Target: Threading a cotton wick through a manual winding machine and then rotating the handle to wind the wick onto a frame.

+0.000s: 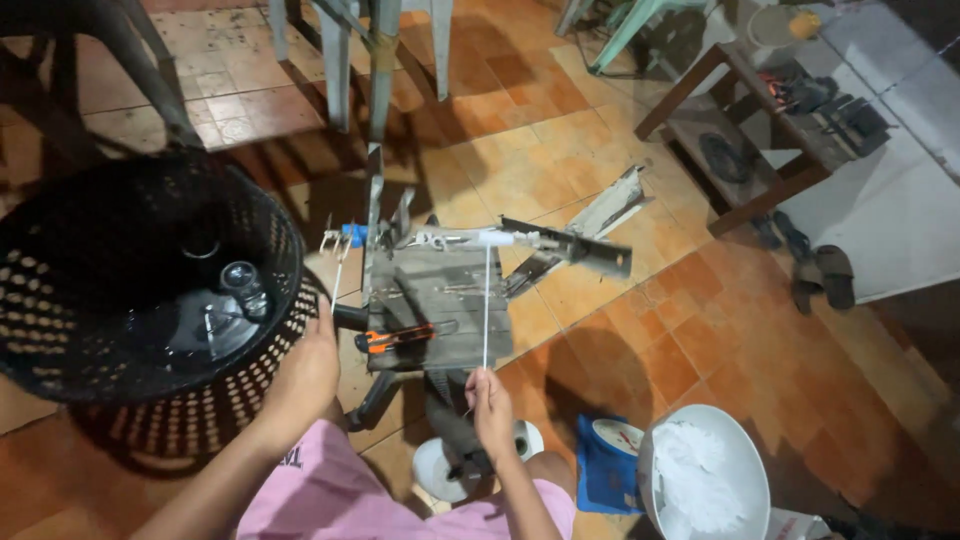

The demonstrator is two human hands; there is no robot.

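White cord (487, 300): long axis runs straight away from you, across the wooden block (440, 305); near end pinched in your right hand (490, 405). Your left hand (305, 375) grips the black basket (150, 280) rim.

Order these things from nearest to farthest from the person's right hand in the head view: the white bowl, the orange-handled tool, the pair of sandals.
From the right hand:
1. Orange-handled tool, on the board to its upper left.
2. White bowl, on the floor, lower right.
3. Pair of sandals, far right by the mat.
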